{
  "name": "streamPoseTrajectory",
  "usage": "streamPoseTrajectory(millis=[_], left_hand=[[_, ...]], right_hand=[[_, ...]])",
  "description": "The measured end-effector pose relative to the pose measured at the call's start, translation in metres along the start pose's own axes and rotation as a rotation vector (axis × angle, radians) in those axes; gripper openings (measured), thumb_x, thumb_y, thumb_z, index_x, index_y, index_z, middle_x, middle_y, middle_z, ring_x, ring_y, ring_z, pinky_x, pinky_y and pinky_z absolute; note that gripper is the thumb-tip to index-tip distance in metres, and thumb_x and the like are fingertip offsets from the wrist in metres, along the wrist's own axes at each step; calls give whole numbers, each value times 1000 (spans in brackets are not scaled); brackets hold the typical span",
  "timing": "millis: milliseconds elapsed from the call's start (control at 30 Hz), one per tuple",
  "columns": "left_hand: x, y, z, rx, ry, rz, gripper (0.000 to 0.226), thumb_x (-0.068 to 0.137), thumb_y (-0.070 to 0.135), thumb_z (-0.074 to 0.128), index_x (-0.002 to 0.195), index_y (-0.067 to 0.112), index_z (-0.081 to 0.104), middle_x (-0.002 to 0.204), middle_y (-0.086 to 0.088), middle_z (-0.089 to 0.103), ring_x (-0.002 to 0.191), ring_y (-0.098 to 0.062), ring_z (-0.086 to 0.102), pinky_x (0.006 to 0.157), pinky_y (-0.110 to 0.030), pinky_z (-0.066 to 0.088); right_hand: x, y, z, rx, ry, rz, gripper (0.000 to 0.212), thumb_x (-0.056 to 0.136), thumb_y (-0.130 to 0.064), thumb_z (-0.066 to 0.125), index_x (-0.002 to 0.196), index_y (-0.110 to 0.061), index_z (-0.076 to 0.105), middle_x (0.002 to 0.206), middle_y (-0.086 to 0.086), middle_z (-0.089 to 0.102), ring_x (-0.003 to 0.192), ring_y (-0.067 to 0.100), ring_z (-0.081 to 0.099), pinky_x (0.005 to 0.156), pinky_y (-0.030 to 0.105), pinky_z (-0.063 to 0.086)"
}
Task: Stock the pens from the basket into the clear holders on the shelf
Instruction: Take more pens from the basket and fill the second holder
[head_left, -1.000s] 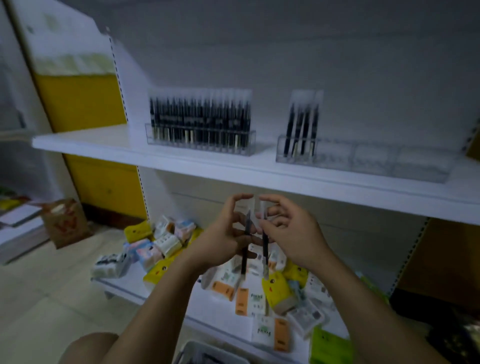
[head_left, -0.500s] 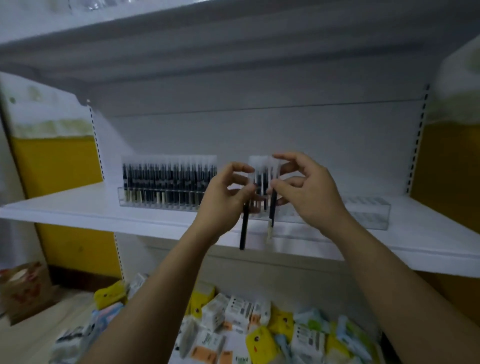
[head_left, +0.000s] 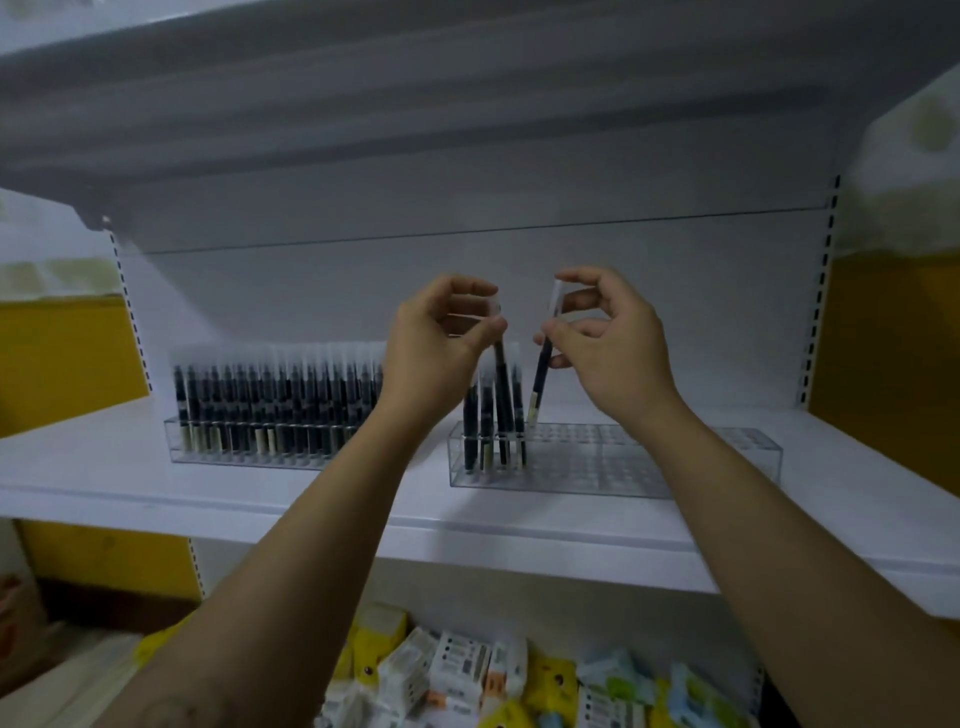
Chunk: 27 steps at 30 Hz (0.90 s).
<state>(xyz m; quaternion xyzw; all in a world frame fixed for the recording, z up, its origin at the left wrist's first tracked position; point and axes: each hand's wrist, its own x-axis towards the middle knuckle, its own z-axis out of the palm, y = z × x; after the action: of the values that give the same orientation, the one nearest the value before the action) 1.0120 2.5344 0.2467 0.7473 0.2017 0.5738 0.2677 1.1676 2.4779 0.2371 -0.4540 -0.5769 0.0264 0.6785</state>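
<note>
1. Above the part-filled holder (head_left: 649, 462) on the shelf (head_left: 104, 483), slotting is in hand.
2. The left hand (head_left: 441, 343) pinches a pen (head_left: 502, 384) near its cap; its lower end reaches among the standing pens (head_left: 471, 426) at the holder's 9 o'clock end.
3. The right hand (head_left: 610, 338) pinches a tilted pen (head_left: 541, 371), tip just above the rack; next it likely needs straightening over a free hole toward 3 o'clock.

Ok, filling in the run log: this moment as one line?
phase: insertion | left hand: pinches upright pen, lower end in right holder | right hand: pinches tilted pen, tip at holder top | left holder: looks full
</note>
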Motion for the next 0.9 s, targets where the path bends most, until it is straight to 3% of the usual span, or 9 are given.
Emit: streamPoseTrajectory(millis=[167,333,433,567,733,900], left_hand=[[13,-12,2,17,4,-2,21,86,13,70,102,23,62,95,6,68,85,-3,67,72,-14,54],[24,-22,0,64,-12,-12,21,86,15,70,104,22,62,95,5,68,88,-7,67,80,-25,57],[26,-26,-1,54,-12,-35,21,87,17,70,104,24,62,95,2,69,88,-9,68,82,-31,58],[24,-27,-2,45,-23,-23,21,86,20,71,105,26,62,94,1,71,85,-9,69,80,-29,58],[24,-25,-7,88,-51,7,20,87,20,70,104,25,61,94,2,70,83,-7,69,76,-22,56],[26,-29,-5,245,-147,56,20,86,19,71,102,25,60,87,9,66,81,-2,67,78,-22,57]], right_hand=[[7,18,11,-19,5,27,36,87,-4,68,116,-22,58,96,-4,59,76,20,71,66,36,62],[8,30,14,-80,-53,40,37,86,-8,71,118,-22,60,96,-4,61,74,20,71,72,38,61],[1,33,16,-185,-121,12,37,86,-11,71,117,-27,62,93,-11,62,75,12,68,70,27,60],[-15,38,16,-312,-204,-23,53,88,-17,69,133,-39,50,93,-12,60,75,3,63,67,8,50],[-24,34,13,-443,-302,-11,67,94,-22,60,146,-48,28,88,-17,59,67,3,64,70,15,52],[-19,29,10,-512,-392,-6,60,94,-24,59,143,-49,33,86,-13,62,71,10,68,79,37,58]])
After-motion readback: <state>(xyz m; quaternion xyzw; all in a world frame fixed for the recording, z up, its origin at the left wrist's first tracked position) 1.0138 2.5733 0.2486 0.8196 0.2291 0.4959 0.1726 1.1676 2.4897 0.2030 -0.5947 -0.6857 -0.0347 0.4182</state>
